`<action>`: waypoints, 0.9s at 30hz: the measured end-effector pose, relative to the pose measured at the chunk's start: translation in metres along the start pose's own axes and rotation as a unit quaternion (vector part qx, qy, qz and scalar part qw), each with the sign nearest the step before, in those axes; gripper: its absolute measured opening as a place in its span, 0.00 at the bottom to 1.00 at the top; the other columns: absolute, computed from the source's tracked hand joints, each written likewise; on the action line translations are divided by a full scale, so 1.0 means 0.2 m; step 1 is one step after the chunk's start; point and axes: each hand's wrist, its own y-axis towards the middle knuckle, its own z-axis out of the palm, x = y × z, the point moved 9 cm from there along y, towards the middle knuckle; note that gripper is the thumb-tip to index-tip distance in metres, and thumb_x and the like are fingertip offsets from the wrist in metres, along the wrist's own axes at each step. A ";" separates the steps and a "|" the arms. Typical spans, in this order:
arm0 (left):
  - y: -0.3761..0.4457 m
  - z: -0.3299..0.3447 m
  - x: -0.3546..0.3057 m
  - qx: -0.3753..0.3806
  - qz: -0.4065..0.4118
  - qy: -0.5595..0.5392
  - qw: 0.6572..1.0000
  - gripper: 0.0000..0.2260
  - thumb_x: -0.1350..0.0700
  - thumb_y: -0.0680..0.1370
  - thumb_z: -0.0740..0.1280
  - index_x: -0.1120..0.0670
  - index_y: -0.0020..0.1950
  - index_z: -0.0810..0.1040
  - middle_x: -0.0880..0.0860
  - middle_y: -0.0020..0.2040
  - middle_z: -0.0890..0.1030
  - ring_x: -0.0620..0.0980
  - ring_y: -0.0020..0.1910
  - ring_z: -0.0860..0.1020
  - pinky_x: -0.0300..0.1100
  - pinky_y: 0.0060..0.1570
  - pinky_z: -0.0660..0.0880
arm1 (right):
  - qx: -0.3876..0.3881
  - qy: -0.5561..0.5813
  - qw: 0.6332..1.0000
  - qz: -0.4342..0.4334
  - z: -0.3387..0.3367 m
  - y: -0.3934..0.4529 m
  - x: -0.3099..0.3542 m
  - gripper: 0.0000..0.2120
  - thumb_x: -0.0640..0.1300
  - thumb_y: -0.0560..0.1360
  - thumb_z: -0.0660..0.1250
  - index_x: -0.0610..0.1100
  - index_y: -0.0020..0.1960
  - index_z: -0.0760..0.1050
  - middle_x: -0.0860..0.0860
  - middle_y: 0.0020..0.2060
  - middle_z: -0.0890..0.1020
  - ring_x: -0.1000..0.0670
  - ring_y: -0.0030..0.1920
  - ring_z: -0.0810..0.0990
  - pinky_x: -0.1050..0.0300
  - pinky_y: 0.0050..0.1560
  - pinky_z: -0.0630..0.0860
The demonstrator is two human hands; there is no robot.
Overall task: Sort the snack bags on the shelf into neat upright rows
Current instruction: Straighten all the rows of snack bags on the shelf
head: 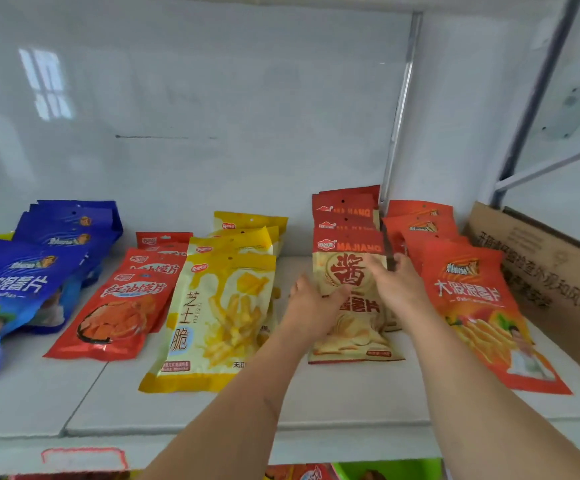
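Five rows of snack bags lean back on the white shelf [184, 407]: blue bags [22, 282] at the left, red bags [119, 306], yellow bags [219, 317], cream-and-red bags [349, 244] and orange bags [472, 299] at the right. My left hand [311, 306] grips the left edge of the front cream-and-red bag. My right hand [397, 285] holds the same bag's right side, fingers over its front. Both arms reach in from the bottom of the view.
A brown cardboard box [551, 271] stands at the shelf's right end, against the orange bags. A metal upright [401, 105] runs up the white back wall. A lower shelf with more packets [309, 472] shows at the bottom edge.
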 end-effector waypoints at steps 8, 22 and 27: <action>0.18 0.12 0.05 -0.037 -0.024 -0.029 0.999 0.25 0.40 0.73 0.71 0.48 0.65 0.71 0.49 0.58 0.82 0.50 0.55 0.82 0.53 0.57 0.80 | 0.108 0.044 0.993 0.027 0.16 0.14 -0.16 0.31 0.65 0.74 0.66 0.50 0.70 0.69 0.52 0.62 0.79 0.47 0.60 0.78 0.54 0.52 0.70; 0.35 0.15 0.05 -0.011 -0.024 -0.107 0.994 0.28 0.41 0.71 0.76 0.48 0.65 0.70 0.50 0.57 0.83 0.49 0.52 0.84 0.51 0.54 0.83 | 0.084 0.075 0.993 0.038 0.14 0.35 -0.09 0.57 0.82 0.54 0.66 0.55 0.75 0.61 0.50 0.67 0.75 0.44 0.64 0.76 0.40 0.65 0.73; 0.40 0.15 0.07 0.025 -0.021 -0.123 0.992 0.32 0.39 0.68 0.77 0.47 0.67 0.69 0.49 0.57 0.84 0.50 0.53 0.85 0.53 0.54 0.82 | 0.111 0.112 0.986 0.046 0.19 0.38 -0.11 0.44 0.66 0.67 0.73 0.49 0.75 0.61 0.49 0.62 0.79 0.46 0.57 0.80 0.46 0.59 0.77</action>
